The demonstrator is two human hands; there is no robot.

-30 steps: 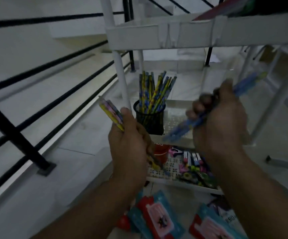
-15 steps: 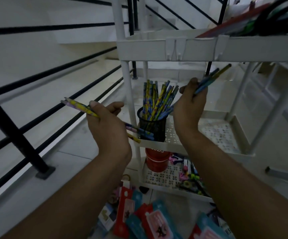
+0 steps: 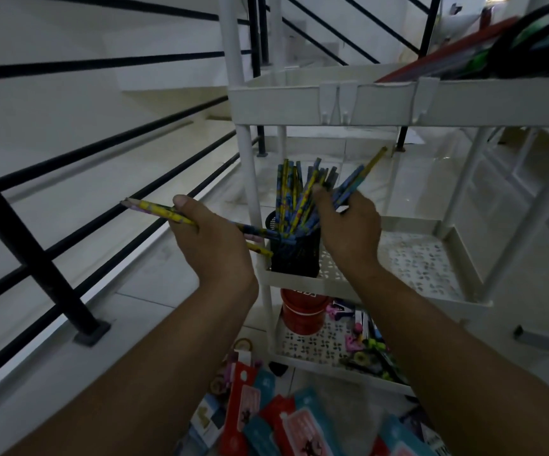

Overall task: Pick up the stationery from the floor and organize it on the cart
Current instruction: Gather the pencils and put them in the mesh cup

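A white three-tier cart (image 3: 358, 100) stands ahead. On its middle shelf a black mesh pencil cup (image 3: 294, 255) holds several patterned pencils. My left hand (image 3: 213, 238) grips a small bundle of yellow and blue pencils (image 3: 157, 209), lying level, their far ends touching the cup's left side. My right hand (image 3: 348, 225) holds a few blue pencils (image 3: 355, 181) tilted up to the right, just above the cup's rim. Red and teal stationery packs (image 3: 279, 419) lie on the floor below my arms.
A black railing (image 3: 36, 258) runs along the left. The bottom shelf holds a red tub (image 3: 302, 311) and small colourful items (image 3: 365, 343). A red folder and dark cables (image 3: 497, 60) rest on the top shelf. Tape rolls (image 3: 243, 345) lie on the floor by the cart.
Both hands rose from low in front of the cart to the pencil cup. The right hand's pencils came down close over the cup; the left bundle swung level.
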